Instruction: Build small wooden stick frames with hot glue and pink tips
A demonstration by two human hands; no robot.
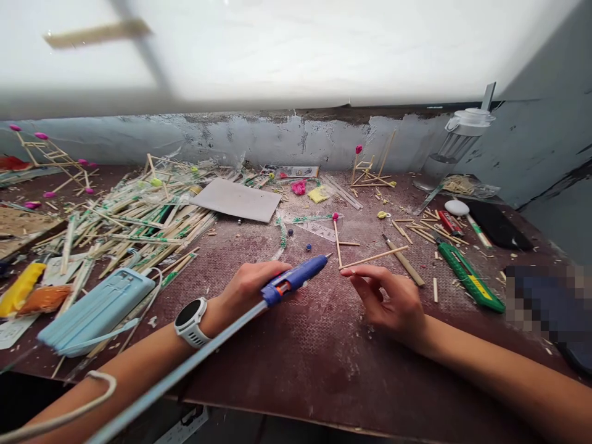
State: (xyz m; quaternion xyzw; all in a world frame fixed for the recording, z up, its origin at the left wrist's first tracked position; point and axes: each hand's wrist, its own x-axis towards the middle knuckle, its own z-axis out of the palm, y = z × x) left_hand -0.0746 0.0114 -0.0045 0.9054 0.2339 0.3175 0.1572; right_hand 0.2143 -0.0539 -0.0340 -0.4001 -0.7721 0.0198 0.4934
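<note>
A blue hot glue gun (pixel 296 280) is gripped in my left hand (pixel 252 283), its metal tip pointing right and away from me. A pale glue stick runs back from its rear end. My right hand (pixel 393 296) has its fingertips at the corner where two thin wooden sticks meet, pinching there. One wooden stick (pixel 374 257) slants off to the right. The other stick (pixel 337 240) runs away from me to a pink clay ball (pixel 335 216). The gun's tip is just left of this corner, apart from it.
Loose sticks and wrappers (pixel 139 216) heap up at left, beside a light blue power bank (pixel 99 311). A green utility knife (pixel 469 274), a craft knife (pixel 403 260) and a phone (pixel 555 314) lie at right. A clear bottle (pixel 456 148) stands at the back. Stick frames (pixel 370 176) stand behind.
</note>
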